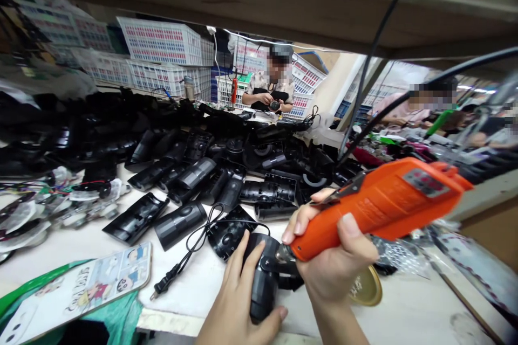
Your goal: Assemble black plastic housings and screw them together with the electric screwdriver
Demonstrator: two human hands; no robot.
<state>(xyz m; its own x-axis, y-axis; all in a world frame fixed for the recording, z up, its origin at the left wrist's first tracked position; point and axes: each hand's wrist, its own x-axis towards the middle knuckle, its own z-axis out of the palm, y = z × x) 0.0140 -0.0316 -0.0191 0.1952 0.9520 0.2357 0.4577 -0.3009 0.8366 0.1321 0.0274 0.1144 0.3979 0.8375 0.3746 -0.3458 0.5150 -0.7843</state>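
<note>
My right hand (335, 259) is wrapped round an orange electric screwdriver (380, 205), whose metal tip points down and left onto a black plastic housing (263, 280). My left hand (238, 296) cups that housing from the left and below, thumb under its lower end. A black cable runs up from the back of the screwdriver to the top of the view.
Many black housings (194, 178) cover the white bench. A black power cord with plug (170, 280) lies left of my hands, beside a phone in a cartoon case (84, 288). A brass-coloured lid (366, 288) sits right of my wrist. Two people work across the bench before white crates (162, 43).
</note>
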